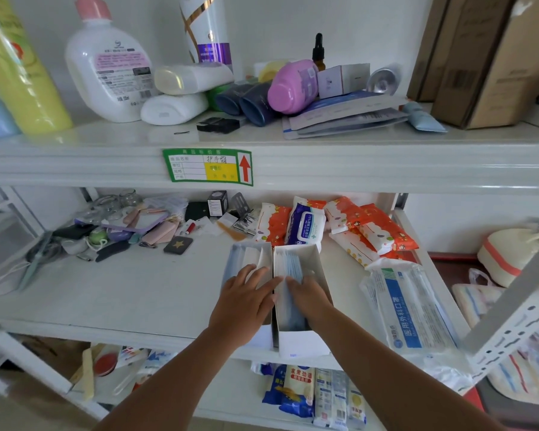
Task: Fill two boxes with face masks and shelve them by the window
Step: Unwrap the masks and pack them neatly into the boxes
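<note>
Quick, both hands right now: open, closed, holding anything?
Left hand: open, flat on the left box.
Right hand: open, fingers pressing masks in the right box.

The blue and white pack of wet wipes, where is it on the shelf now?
In the head view, the wet wipes pack stands on the middle shelf, right of centre, between orange tissue packs, just behind the two open mask boxes.

Figure: the person's body as seen from the head camera. Two forearms were visible, both bare from the lower edge of the picture to the wrist; no sleeve, watch, bracelet or glove showed. The left hand point(245, 301) and the right hand point(310, 295) were likewise uncovered, without rings. The fingernails were short and unpainted.
</note>
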